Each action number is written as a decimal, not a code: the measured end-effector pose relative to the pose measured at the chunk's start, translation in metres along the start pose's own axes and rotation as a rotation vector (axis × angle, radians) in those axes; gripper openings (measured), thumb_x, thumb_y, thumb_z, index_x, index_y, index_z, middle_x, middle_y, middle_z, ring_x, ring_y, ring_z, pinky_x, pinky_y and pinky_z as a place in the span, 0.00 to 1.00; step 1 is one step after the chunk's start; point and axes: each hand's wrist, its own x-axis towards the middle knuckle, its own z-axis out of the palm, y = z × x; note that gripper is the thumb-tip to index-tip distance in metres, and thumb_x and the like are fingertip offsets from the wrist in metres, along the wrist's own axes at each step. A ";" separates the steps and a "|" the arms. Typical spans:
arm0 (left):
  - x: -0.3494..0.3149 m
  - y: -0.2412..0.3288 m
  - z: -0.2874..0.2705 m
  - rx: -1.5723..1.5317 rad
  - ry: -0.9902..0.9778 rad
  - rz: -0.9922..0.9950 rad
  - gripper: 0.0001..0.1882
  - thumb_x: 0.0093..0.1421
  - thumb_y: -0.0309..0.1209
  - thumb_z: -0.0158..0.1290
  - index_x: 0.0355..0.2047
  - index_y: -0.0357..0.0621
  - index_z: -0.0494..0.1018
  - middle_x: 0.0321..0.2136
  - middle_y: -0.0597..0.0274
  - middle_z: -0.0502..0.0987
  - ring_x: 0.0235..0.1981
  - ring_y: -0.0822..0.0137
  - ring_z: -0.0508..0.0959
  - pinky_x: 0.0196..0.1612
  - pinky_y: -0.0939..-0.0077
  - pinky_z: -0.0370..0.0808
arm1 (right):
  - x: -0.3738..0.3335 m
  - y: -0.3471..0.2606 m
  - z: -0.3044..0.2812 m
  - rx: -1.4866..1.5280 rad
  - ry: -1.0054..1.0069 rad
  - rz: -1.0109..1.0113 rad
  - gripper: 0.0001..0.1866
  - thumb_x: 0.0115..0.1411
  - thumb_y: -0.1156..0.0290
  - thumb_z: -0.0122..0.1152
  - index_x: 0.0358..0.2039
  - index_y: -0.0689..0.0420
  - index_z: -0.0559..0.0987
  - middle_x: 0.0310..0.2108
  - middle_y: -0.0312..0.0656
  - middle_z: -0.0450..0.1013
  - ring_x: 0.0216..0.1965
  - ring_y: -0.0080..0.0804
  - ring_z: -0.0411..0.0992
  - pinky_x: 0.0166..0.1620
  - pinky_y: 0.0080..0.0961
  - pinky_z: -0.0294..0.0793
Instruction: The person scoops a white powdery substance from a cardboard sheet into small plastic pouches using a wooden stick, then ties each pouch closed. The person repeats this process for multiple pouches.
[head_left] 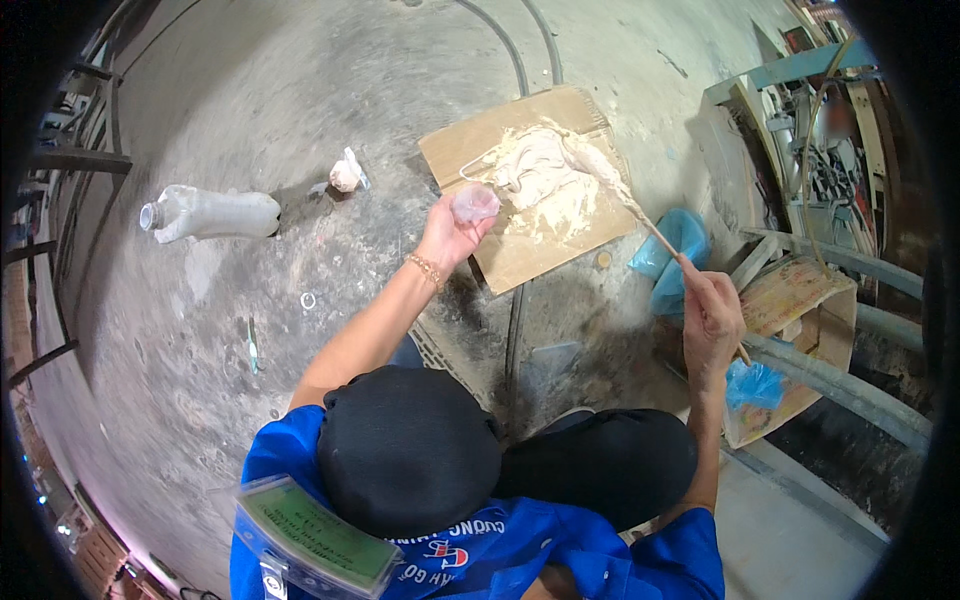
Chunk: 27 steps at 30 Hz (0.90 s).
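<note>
My left hand [449,236] is closed round a small translucent, pinkish cup-like piece [475,203], held over the near left edge of a cardboard sheet [525,270]. A spread of cream-coloured paste [545,175] covers much of the cardboard. In my right hand [712,320] is a thin wooden stick [660,237], slanting from lower right to upper left. Its far end is thickly coated and rests in or just above the paste; I cannot tell which. A pale wire-like loop [466,170] juts from the left side of the paste.
To the left lie a cloudy plastic bottle [215,214] and a crumpled whitish bag [348,174]. Blue plastic bags [682,245] sit by my right hand. A dirty open box [835,310] and metal bars [845,385] stand at the right. Dark hoses [500,35] run behind the cardboard.
</note>
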 end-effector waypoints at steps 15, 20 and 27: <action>-0.016 0.010 0.068 -0.185 -0.263 -0.066 0.21 0.67 0.33 0.31 0.53 0.31 0.64 0.51 0.40 0.66 0.51 0.49 0.70 0.52 0.61 0.73 | 0.011 -0.021 -0.015 0.135 0.107 -0.155 0.16 0.54 0.85 0.53 0.44 0.59 0.78 0.26 0.42 0.70 0.27 0.29 0.70 0.31 0.22 0.69; -0.021 0.009 0.077 -0.231 -0.364 -0.110 0.21 0.67 0.33 0.32 0.54 0.32 0.63 0.52 0.41 0.65 0.53 0.48 0.68 0.55 0.60 0.70 | 0.016 -0.029 -0.019 0.123 0.086 -0.154 0.15 0.56 0.84 0.53 0.43 0.59 0.77 0.26 0.43 0.70 0.26 0.29 0.69 0.30 0.21 0.69; -0.024 0.010 0.082 -0.288 -0.468 -0.137 0.21 0.67 0.33 0.32 0.55 0.31 0.60 0.51 0.41 0.65 0.53 0.48 0.68 0.56 0.59 0.69 | 0.014 -0.034 -0.020 0.196 0.010 -0.016 0.13 0.61 0.79 0.50 0.46 0.61 0.75 0.33 0.45 0.75 0.32 0.30 0.74 0.35 0.22 0.72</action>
